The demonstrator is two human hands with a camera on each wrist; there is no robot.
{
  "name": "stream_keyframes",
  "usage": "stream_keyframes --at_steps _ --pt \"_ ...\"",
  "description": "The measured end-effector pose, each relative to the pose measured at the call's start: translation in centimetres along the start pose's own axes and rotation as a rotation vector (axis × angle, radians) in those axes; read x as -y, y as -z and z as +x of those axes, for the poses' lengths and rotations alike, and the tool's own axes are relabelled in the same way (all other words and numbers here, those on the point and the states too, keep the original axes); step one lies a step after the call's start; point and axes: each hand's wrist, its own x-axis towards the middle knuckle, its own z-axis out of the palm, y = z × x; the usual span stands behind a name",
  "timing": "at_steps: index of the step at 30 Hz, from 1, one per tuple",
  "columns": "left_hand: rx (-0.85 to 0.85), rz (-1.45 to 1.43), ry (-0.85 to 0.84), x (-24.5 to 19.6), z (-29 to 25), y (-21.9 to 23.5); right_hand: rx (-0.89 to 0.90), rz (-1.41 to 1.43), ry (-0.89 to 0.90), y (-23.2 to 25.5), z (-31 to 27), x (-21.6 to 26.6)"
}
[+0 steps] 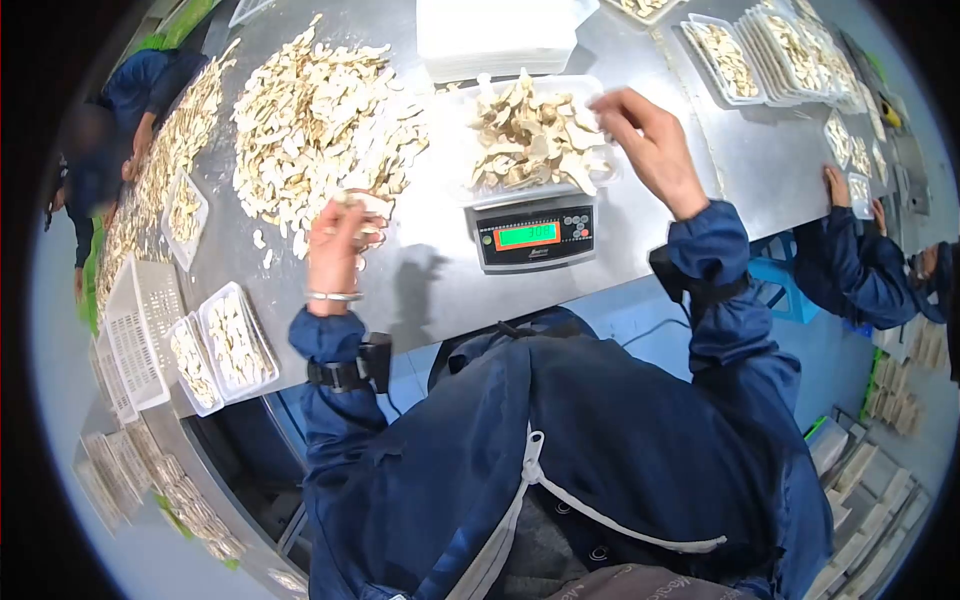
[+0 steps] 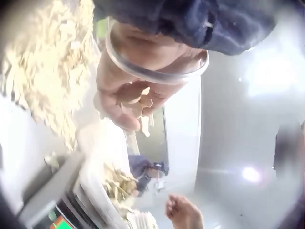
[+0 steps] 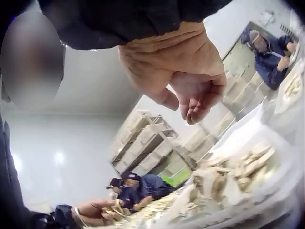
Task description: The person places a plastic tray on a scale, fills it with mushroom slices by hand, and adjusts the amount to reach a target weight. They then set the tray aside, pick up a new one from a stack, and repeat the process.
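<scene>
My left hand (image 1: 338,240) holds a few pale, dried-looking mushroom slices (image 2: 143,102) in curled fingers, beside the big loose heap of slices (image 1: 310,130). To its right, a clear plastic tray (image 1: 468,192) piled with slices (image 1: 535,140) sits on a digital scale (image 1: 535,240). The scale's lit green display appears to read 308. My right hand (image 1: 655,150) hovers at the tray's right rim, its fingers loosely bent. In the right wrist view that hand (image 3: 183,78) has nothing visible in it and hangs above the tray's slices (image 3: 228,176).
A stack of white trays (image 1: 495,40) stands behind the scale. Filled trays (image 1: 235,340) and a perforated white basket (image 1: 140,325) are at the table's left edge. More filled trays (image 1: 725,60) stand at the back right. Other people work at the left and right.
</scene>
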Motion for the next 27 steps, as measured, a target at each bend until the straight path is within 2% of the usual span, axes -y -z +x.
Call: stream_keyframes --at_steps 2,4,6,8,10,13,16,18,23,27 --pt "-0.142 0.171 -0.214 -0.7 1.2 2.6 0.003 -0.314 -0.082 1.5 -2.3 -1.6" --pt "-0.344 1.063 -0.515 3.4 4.7 9.0 0.032 -0.355 -0.099 1.2 -5.1 -2.8" --pt "-0.351 1.049 -0.509 3.1 4.4 8.3 0.009 -0.332 -0.101 -0.2 -7.1 -3.6" --pt "-0.252 0.848 -0.463 1.8 3.3 3.7 -0.017 -0.341 -0.039 -1.7 -7.6 -2.9" --pt "-0.064 0.694 -0.455 0.9 2.9 -1.7 -0.056 -0.345 0.007 -3.0 -7.2 -3.0" --pt "0.111 0.731 -0.667 -1.2 2.7 -9.2 -0.083 -0.415 0.049 -3.9 -6.6 -3.4" --pt "0.213 0.751 -0.836 -2.3 3.5 -14.1 -0.085 -0.464 0.065 -4.2 -6.0 -3.8" --pt "0.222 0.858 -0.963 -2.5 4.2 -16.2 -0.100 -0.456 0.077 -4.4 -5.8 -4.1" --pt "0.164 1.152 -1.022 -2.5 6.0 -18.5 -0.167 -0.374 0.072 -2.8 -5.8 -3.6" --pt "0.176 1.151 -1.015 -2.6 6.5 -18.7 -0.179 -0.298 0.028 -1.7 -5.8 -3.9"
